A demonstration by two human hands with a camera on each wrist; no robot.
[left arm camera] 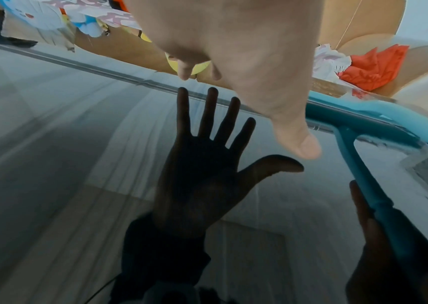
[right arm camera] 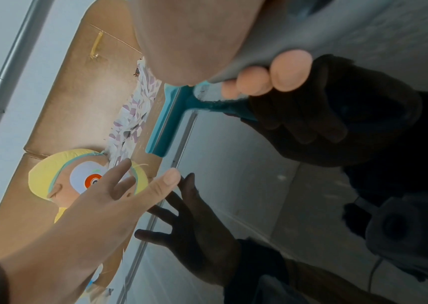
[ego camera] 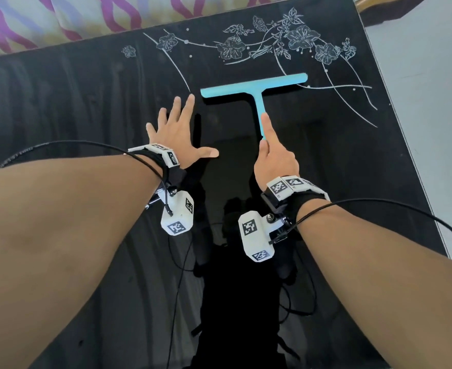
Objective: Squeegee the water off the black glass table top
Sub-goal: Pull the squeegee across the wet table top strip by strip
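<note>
Mostly a streak risk: one-handed squeegee stroke on wet black glass

Right hand (ego camera: 275, 161) gripped the teal squeegee (ego camera: 257, 89) by its handle, fingers curled round the lower end and forefinger laid straight along the top. Blade sat flat across the black glass table top (ego camera: 73, 102), just below the white flower print (ego camera: 281, 43), toward the far half. Left hand (ego camera: 178, 129) was spread wide, fingers straight, holding nothing, just beside the blade's left end; wrist views suggested it hovered close above the glass, contact unclear. Risks, as I judged them: uneven forefinger pressure could tilt the blade and leave streaks; the left palm could smear glass if it pressed down; a fast pull could push water over the near edge.
</note>
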